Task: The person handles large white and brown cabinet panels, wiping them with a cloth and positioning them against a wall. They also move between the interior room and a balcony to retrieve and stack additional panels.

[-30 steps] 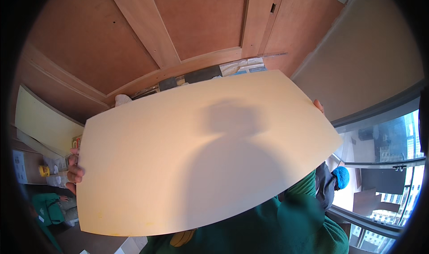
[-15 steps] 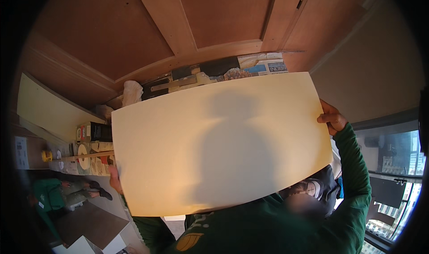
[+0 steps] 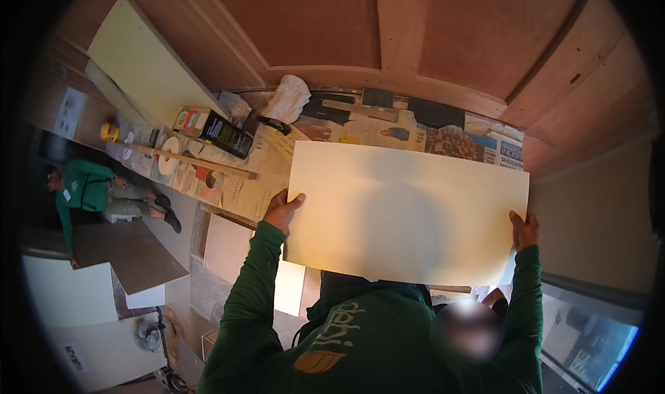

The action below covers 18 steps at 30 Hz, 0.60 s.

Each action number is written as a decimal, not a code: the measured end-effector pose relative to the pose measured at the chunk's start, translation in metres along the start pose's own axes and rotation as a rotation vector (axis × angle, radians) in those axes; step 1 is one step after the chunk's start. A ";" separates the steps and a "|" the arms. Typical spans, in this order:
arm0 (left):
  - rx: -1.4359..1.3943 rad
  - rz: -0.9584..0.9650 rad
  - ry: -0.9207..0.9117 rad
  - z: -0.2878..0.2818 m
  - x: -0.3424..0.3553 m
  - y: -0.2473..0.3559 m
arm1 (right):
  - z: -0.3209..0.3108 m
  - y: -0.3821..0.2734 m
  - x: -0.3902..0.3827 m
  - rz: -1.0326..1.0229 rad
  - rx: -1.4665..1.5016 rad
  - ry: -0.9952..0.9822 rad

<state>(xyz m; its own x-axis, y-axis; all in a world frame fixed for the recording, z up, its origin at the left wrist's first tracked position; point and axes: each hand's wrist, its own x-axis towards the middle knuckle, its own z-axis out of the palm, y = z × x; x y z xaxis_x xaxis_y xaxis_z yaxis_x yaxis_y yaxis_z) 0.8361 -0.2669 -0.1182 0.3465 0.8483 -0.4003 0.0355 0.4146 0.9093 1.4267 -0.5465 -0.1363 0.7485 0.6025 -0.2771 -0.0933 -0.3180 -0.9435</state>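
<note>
Centrally in the frame, a large cream panel (image 3: 405, 214) is held flat by its two short edges. Left hand (image 3: 282, 210) clasps the left edge, thumb on top; right hand (image 3: 524, 229) grips the right edge. Beyond it, upper left, lie newspapers (image 3: 277, 165), a white rag (image 3: 287, 97) and what seems a dark can (image 3: 213, 130).
</note>
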 end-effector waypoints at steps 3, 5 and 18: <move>0.060 -0.016 0.130 -0.011 0.009 -0.028 | 0.013 0.013 0.002 0.054 -0.025 0.034; 0.175 -0.011 0.167 -0.016 0.009 -0.037 | 0.018 0.028 0.009 0.082 0.029 0.046; 0.311 -0.020 0.379 0.004 0.038 -0.046 | 0.024 0.042 0.044 0.102 -0.058 0.096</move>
<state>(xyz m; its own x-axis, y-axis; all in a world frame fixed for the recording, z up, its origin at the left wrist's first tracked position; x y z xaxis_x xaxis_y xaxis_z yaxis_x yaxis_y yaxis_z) 0.8514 -0.2551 -0.1748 -0.0209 0.9252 -0.3790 0.3369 0.3634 0.8686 1.4404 -0.5159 -0.1924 0.7965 0.4933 -0.3498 -0.1357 -0.4178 -0.8983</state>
